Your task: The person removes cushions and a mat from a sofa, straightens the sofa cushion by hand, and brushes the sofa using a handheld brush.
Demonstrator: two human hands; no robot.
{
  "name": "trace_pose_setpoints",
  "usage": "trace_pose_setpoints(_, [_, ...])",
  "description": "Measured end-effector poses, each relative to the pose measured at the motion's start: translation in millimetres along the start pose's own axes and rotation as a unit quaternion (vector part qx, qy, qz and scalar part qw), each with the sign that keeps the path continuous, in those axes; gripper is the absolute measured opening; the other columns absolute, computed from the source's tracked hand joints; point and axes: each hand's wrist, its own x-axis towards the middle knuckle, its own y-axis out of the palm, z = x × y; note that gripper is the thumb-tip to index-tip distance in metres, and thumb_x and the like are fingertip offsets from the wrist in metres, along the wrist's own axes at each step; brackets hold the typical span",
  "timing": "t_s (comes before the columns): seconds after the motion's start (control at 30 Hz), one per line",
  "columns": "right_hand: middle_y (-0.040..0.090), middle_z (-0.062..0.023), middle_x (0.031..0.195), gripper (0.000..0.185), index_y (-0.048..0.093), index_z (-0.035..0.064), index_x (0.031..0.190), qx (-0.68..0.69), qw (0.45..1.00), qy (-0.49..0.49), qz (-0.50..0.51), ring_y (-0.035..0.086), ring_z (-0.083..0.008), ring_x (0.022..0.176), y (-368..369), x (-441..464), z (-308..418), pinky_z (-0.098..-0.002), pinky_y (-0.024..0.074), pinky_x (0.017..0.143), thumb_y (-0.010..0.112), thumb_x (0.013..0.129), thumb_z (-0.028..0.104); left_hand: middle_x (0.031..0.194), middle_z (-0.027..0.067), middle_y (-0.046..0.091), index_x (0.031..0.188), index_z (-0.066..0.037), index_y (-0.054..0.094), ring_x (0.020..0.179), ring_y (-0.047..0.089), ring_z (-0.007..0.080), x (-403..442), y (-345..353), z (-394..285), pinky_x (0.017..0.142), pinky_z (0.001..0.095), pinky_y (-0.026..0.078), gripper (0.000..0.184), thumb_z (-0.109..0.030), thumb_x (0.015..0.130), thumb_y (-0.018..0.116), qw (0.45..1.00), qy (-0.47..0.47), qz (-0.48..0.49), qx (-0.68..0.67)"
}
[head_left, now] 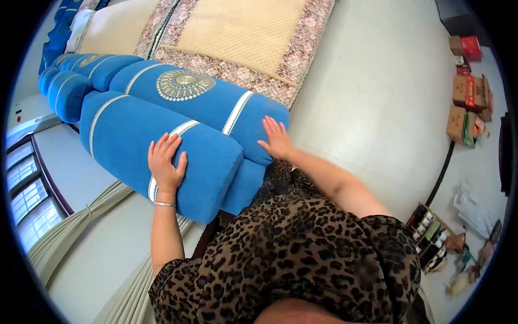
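Two long blue cushions lie side by side in front of me. My left hand rests flat, fingers apart, on the top of the nearer blue cushion, over its white trim band. A bracelet circles that wrist. My right hand is spread against the end of the farther blue cushion, which carries a round silver-gold medallion and white bands. Beneath the cushions, a blue padded base shows at the near end. Neither hand grips anything.
More blue cushions continue at the far left. Beyond lies a quilted beige mat with a floral border. Pale curtains and a window are on the left. Cardboard boxes and a rack of small items stand along the right wall.
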Motion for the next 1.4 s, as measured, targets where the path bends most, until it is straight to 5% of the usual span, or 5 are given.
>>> trace_pose_setpoints(0.23, [0.043, -0.0225, 0.141, 0.067, 0.047, 0.0013, 0.135, 0.098, 0.904, 0.073, 0.410, 0.042, -0.0362, 0.130, -116, 104, -54, -0.0409, 0.0304, 0.110, 0.061, 0.087, 0.046, 0.118, 0.0035, 0.064, 0.106, -0.012, 0.068, 0.119, 0.054, 0.0245, 3, -7, 0, 0.106, 0.0479, 0.030, 0.036, -0.025, 0.074, 0.065, 0.999, -0.033, 0.005, -0.025])
trace_pose_setpoints(0.47, [0.036, -0.0276, 0.143, 0.067, 0.036, -0.0049, 0.138, 0.218, 0.893, 0.000, -0.393, 0.033, -0.0377, 0.134, -98, 258, 13, -0.0432, 0.0246, 0.112, 0.061, 0.086, 0.029, 0.117, 0.0035, 0.065, 0.103, -0.010, 0.068, 0.119, 0.054, 0.0236, 9, -11, 1, 0.106, 0.0472, 0.031, 0.036, -0.028, 0.072, 0.065, 0.994, -0.094, 0.018, -0.048])
trace_pose_setpoints(0.53, [0.023, -0.0245, 0.151, 0.083, 0.023, -0.0006, 0.146, 0.098, 0.949, -0.192, 0.229, 0.021, -0.0392, 0.140, 21, 208, 45, -0.0510, 0.0143, 0.115, 0.060, 0.086, 0.044, 0.118, 0.0066, 0.064, 0.107, -0.009, 0.066, 0.119, 0.054, 0.0256, 12, -11, -5, 0.106, 0.0485, 0.031, 0.036, -0.023, 0.074, 0.065, 0.988, -0.148, 0.017, -0.043])
trace_pose_setpoints(0.97, [0.066, -0.0204, 0.107, 0.051, 0.062, 0.0049, 0.118, -0.084, 0.925, 0.042, 0.367, 0.063, -0.0358, 0.101, -195, 238, -160, -0.0438, 0.0480, 0.089, 0.057, 0.086, 0.044, 0.153, 0.0299, -0.003, 0.143, 0.015, 0.004, 0.143, 0.002, 0.0424, 101, 184, -153, 0.116, 0.0485, 0.012, 0.107, -0.041, 0.080, 0.070, 0.716, -0.659, 0.035, -0.229])
trace_pose_setpoints(1.4, [0.067, -0.0132, 0.090, 0.046, 0.062, -0.0048, 0.111, 0.083, 0.891, 0.358, 0.267, 0.065, -0.0212, 0.074, -295, 150, -365, -0.0311, 0.0493, 0.058, 0.059, 0.090, 0.036, 0.142, 0.0286, 0.034, 0.138, 0.007, 0.029, 0.131, 0.034, 0.0437, 115, 228, -99, 0.109, 0.0477, 0.029, 0.105, -0.054, 0.068, 0.077, 0.524, -0.827, -0.157, -0.130])
